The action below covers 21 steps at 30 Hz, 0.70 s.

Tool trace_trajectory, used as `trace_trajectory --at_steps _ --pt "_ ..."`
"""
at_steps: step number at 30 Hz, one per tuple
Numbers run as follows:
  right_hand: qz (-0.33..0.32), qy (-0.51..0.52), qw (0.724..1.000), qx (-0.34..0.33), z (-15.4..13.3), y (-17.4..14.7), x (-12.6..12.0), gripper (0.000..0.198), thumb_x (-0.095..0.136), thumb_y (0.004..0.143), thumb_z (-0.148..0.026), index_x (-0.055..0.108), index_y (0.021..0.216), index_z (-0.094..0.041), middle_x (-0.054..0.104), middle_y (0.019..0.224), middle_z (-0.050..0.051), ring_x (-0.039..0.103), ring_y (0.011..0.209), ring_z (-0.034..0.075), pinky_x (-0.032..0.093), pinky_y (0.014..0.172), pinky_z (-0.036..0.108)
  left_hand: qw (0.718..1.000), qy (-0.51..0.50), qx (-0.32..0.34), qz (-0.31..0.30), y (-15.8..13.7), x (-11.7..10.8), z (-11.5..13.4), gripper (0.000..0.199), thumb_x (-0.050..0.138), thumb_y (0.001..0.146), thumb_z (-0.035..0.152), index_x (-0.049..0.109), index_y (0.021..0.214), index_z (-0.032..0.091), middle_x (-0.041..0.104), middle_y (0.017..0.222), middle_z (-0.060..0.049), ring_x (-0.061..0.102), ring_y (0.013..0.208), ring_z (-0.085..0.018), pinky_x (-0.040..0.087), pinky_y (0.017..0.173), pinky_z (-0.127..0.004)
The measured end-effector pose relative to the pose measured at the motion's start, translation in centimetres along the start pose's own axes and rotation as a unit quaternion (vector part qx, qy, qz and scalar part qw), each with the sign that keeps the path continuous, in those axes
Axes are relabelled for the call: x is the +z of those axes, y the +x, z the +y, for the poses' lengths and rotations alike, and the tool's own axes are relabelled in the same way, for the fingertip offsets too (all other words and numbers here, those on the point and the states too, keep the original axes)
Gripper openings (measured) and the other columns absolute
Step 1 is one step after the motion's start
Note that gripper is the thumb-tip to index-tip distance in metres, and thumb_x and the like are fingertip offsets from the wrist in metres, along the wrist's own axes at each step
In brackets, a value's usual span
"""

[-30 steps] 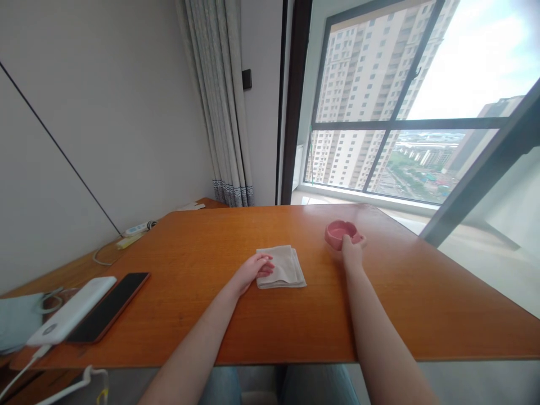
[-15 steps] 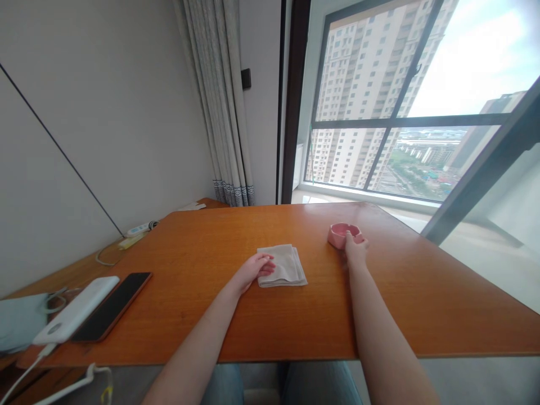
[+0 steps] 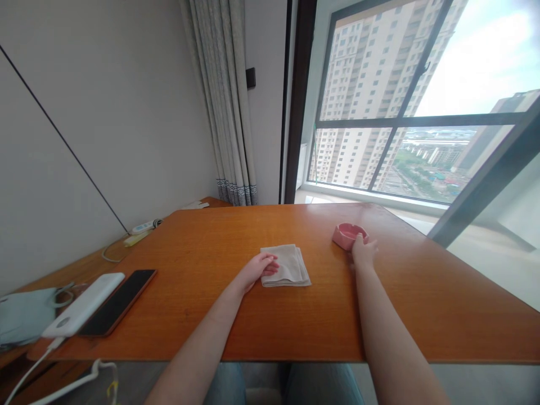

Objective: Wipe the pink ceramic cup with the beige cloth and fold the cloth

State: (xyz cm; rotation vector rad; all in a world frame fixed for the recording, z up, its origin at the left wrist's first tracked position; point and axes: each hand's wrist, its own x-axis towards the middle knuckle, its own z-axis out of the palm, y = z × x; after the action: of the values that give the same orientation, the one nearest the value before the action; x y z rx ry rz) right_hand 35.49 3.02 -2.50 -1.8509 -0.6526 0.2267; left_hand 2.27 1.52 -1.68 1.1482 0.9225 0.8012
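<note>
A pink ashtray [image 3: 342, 241] sits on the wooden table toward the far right. My right hand [image 3: 364, 251] is at its near right side, thumb by the rim and fingers spread outward, no longer wrapped on it. I cannot tell whether the thumb still touches the rim. A folded light grey cloth [image 3: 291, 267] lies flat near the middle. On its left edge rests my left hand [image 3: 255, 271], turned on its side, fingers loosely bent and apart, holding nothing.
At the left of the table [image 3: 202, 236] lie a black phone [image 3: 118, 304] and a white power bank [image 3: 84, 304] with a cable. Behind them are a power strip [image 3: 142, 228] and a pale blue pouch [image 3: 25, 318]. A window [image 3: 379, 124] stands beyond the table.
My right hand has loosened from the ashtray and slid slightly right of it, fingers spreading. The whole view has shifted a little. My left hand stays on the cloth.
</note>
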Motion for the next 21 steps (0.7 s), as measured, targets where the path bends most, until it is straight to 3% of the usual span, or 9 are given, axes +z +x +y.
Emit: trace_trajectory --at_steps 2,4,6,8,10,14,16,21 --pt "0.053 -0.008 0.997 -0.053 -1.2 -1.2 -0.1 0.064 0.041 0.083 -0.042 0.029 0.135 -0.007 0.037 0.132 0.024 0.042 0.120 0.033 0.036 0.096 0.045 1.000 0.013 0.005 0.006 0.2 0.0 -0.2 0.020 0.055 0.085 0.031 0.059 0.094 0.013 0.065 0.085 -0.008 0.063 0.074 -0.013 0.049 0.071 -0.026" --pt "0.050 -0.011 0.986 -0.157 -2.7 -2.9 0.4 0.051 0.039 0.084 -0.037 0.040 0.128 -0.012 0.049 0.121 0.017 0.050 0.108 0.027 0.039 0.091 0.039 0.999 0.047 0.020 0.015 0.4 -0.1 -0.4 0.021 0.054 0.085 0.031 0.058 0.095 0.013 0.063 0.084 -0.007 0.062 0.072 -0.013 0.049 0.070 -0.027" --pt "-0.068 -0.019 0.965 -0.252 -3.8 -5.0 1.5 0.034 0.037 0.085 -0.034 0.054 0.109 -0.016 0.059 0.097 0.009 0.055 0.087 0.021 0.041 0.082 0.034 0.990 0.123 0.065 0.023 0.3 -0.2 -0.5 0.023 0.055 0.083 0.033 0.057 0.096 0.014 0.062 0.082 -0.006 0.060 0.071 -0.014 0.048 0.068 -0.027" --pt "-0.213 -0.038 0.927 -0.306 -4.2 -7.1 3.2 0.028 0.040 0.085 -0.034 0.060 0.093 -0.017 0.060 0.082 0.005 0.055 0.075 0.018 0.041 0.075 0.030 0.964 0.230 0.135 0.010 -0.1 0.0 -0.6 0.027 0.058 0.080 0.035 0.059 0.098 0.015 0.061 0.082 -0.005 0.058 0.073 -0.015 0.046 0.068 -0.027" --pt "-0.278 -0.067 0.903 -0.320 -3.9 -8.9 5.0 0.026 0.047 0.082 -0.035 0.060 0.094 -0.016 0.058 0.079 0.004 0.054 0.075 0.018 0.041 0.074 0.029 0.922 0.331 0.198 -0.023 -0.6 0.3 -0.5 0.031 0.063 0.076 0.039 0.061 0.098 0.016 0.060 0.084 -0.005 0.056 0.076 -0.016 0.044 0.070 -0.028" --pt "-0.317 -0.116 0.886 -0.317 -2.8 -10.6 6.9 0.027 0.057 0.075 -0.031 0.060 0.096 -0.015 0.055 0.082 0.003 0.053 0.079 0.017 0.041 0.075 0.028 0.856 0.445 0.251 -0.077 -1.3 1.2 -0.5 0.034 0.071 0.067 0.035 0.063 0.095 0.018 0.060 0.094 -0.006 0.053 0.084 -0.020 0.042 0.076 -0.029" --pt "-0.318 -0.104 0.885 -0.323 -2.7 -10.6 7.0 0.020 0.057 0.074 -0.027 0.060 0.090 -0.017 0.053 0.082 0.002 0.052 0.079 0.017 0.041 0.074 0.027 0.845 0.467 0.249 -0.075 -1.2 1.4 -0.6 0.028 0.068 0.069 0.031 0.064 0.094 0.019 0.060 0.092 -0.005 0.053 0.083 -0.020 0.040 0.075 -0.028" --pt "-0.347 -0.080 0.876 -0.325 -3.2 -10.8 6.5 0.011 0.059 0.069 -0.027 0.051 0.072 -0.020 0.050 0.073 -0.001 0.048 0.070 0.015 0.038 0.066 0.026 0.856 0.466 0.215 -0.058 -1.1 0.7 -0.4 0.017 0.056 0.077 0.028 0.064 0.088 0.018 0.057 0.075 -0.002 0.050 0.067 -0.016 0.037 0.062 -0.025"
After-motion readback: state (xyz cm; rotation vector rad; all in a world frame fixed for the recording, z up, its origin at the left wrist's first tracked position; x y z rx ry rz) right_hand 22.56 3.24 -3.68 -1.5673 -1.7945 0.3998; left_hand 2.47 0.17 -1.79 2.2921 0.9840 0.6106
